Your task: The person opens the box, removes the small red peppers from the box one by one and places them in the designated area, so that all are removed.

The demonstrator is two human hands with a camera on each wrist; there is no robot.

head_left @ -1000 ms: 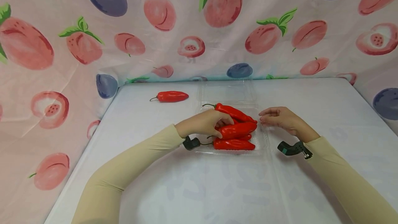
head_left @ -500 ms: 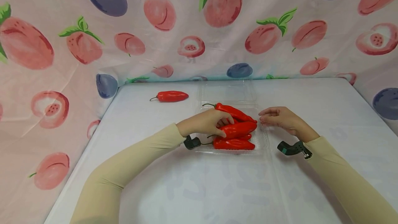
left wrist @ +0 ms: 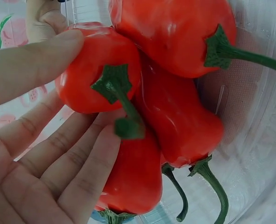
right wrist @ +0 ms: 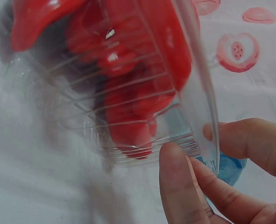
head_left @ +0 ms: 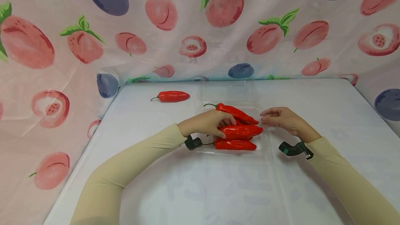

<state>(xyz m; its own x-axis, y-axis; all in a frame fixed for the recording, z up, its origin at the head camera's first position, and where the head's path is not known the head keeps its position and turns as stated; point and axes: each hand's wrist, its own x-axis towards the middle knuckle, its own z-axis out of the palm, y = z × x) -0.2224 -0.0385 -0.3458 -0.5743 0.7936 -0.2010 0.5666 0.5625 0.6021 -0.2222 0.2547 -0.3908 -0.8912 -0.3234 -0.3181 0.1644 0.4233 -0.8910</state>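
A clear plastic clamshell container [head_left: 264,141] sits open at the table's centre with several red peppers [head_left: 234,144] in it. My left hand [head_left: 222,127] grips the stem end of one red pepper [head_left: 242,131] that lies on top of the pile. In the left wrist view, thumb and fingers [left wrist: 35,65] close round that pepper [left wrist: 93,70] just behind its green stem. My right hand [head_left: 265,117] pinches the container's right rim. The right wrist view shows the thumb [right wrist: 180,182] and a finger on either side of the clear wall [right wrist: 198,107].
One more red pepper [head_left: 172,96] lies alone on the white table [head_left: 218,190], back left of the container. The container's clear lid [head_left: 229,92] lies flat behind it. Fruit-print cloth [head_left: 62,44] walls the table at the back and on both sides.
The pepper in my left hand has shifted a little to the right across the pile. My right hand has stayed on the container's rim.
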